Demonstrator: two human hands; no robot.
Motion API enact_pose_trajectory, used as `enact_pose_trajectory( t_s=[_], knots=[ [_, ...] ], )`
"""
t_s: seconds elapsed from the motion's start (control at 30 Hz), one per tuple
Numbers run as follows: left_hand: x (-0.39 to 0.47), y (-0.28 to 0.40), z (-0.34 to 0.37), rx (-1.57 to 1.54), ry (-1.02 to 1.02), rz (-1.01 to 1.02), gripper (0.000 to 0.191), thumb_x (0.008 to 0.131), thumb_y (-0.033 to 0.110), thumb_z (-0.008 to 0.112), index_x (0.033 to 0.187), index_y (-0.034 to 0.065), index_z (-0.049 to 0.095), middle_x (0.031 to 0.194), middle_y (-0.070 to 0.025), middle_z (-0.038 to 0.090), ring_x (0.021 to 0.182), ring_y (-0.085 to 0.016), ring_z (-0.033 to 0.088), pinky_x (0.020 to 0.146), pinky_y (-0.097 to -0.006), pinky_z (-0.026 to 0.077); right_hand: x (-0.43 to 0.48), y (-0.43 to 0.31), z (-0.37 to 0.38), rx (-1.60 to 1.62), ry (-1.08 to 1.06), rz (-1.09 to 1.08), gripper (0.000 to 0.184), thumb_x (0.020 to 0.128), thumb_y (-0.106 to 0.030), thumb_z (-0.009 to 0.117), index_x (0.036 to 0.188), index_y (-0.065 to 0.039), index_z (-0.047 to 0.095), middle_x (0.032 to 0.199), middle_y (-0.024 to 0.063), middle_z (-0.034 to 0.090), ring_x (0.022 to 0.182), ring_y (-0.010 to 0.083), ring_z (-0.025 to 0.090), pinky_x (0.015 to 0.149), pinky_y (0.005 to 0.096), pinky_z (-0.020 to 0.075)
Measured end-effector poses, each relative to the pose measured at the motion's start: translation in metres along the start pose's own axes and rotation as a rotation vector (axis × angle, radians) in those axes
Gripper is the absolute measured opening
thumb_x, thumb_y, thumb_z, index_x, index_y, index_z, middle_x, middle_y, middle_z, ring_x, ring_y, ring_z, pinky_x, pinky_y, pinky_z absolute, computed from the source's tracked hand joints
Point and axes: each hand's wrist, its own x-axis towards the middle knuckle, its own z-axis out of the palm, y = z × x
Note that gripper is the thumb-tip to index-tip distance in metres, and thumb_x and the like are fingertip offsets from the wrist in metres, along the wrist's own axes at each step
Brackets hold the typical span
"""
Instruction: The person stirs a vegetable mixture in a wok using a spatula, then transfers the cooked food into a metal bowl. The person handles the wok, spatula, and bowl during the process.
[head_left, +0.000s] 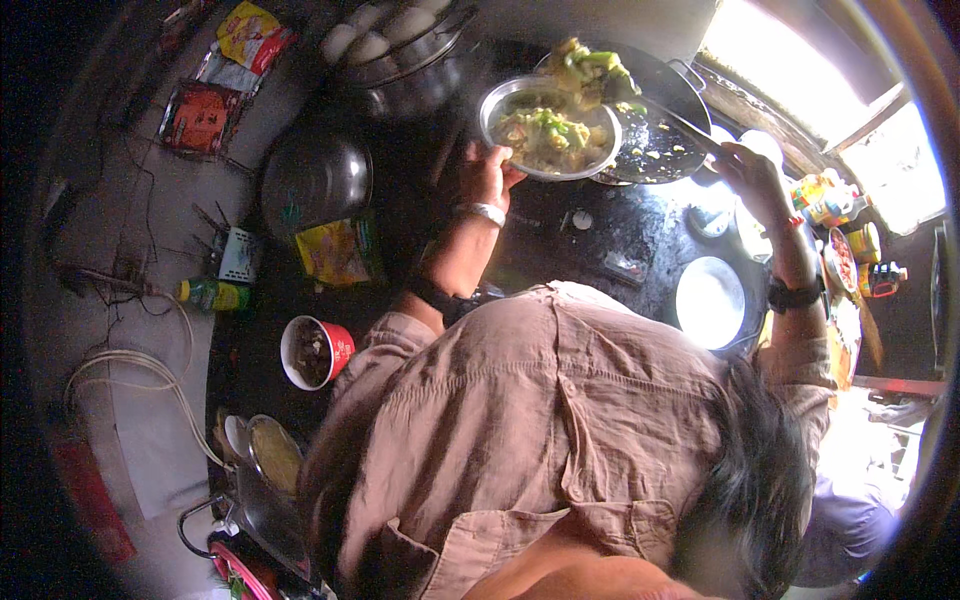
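Observation:
My left hand (489, 178) grips the near left rim of a metal bowl (550, 177) that holds cooked food with green vegetable pieces (551, 133). The handle of a cooking spatula (686, 126) is in my right hand (752, 176). A heap of green and yellowish food (596, 73) sits on the spatula's blade, raised above the bowl's far right side, and hides the blade. Behind and to the right of the bowl is a dark wok (660, 154) with scraps of food left on its inner surface. The bowl overlaps the wok's left edge.
A steamer pot (405, 86) with pale round items stands far left. Nearer lie a dark round lid or pan (319, 180), a yellow packet (334, 251) and a red-and-white tub (341, 349). Bottles (829, 199) line the right, below a window (787, 67). A bright round dish (710, 300) is near my right arm.

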Motion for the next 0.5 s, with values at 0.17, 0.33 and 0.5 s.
enact_pose_trajectory(
  t_s=[0.17, 0.33, 0.5],
  knots=[
    [0.007, -0.015, 0.009, -0.015, -0.043, -0.013, 0.023, 0.064, 0.004, 0.048, 0.086, 0.0078, 0.047, 0.07, -0.0044, 0.052, 0.048, -0.012, 0.051, 0.037, -0.0226, 0.047, -0.018, -0.014, -0.014, -0.382, -0.06, -0.033, 0.025, 0.077, -0.018, 0.052, 0.098, -0.006, 0.054, 0.075, 0.0083, 0.06, 0.066, 0.0171, 0.059, 0.056, 0.0267, 0.0461],
    [0.011, -0.02, 0.003, -0.072, -0.112, -0.02, 0.026, 0.06, 0.005, 0.05, 0.086, 0.0075, 0.048, 0.069, -0.0045, 0.052, 0.047, -0.013, 0.051, 0.04, -0.0247, 0.048, -0.011, 0.023, -0.012, -0.181, 0.124, 0.036, 0.023, 0.075, -0.022, 0.052, 0.089, -0.004, 0.055, 0.072, 0.0092, 0.058, 0.058, 0.0182, 0.056, 0.053, 0.0278, 0.0436],
    [0.013, -0.012, -0.011, -0.111, -0.116, -0.042, 0.029, 0.06, 0.005, 0.049, 0.089, 0.0065, 0.05, 0.073, -0.0048, 0.053, 0.055, -0.014, 0.054, 0.043, -0.0259, 0.049, 0.002, 0.064, -0.003, -0.016, 0.019, 0.14, 0.022, 0.073, -0.023, 0.055, 0.077, -0.002, 0.057, 0.065, 0.0067, 0.055, 0.055, 0.0123, 0.052, 0.049, 0.0254, 0.0406]
  ],
)
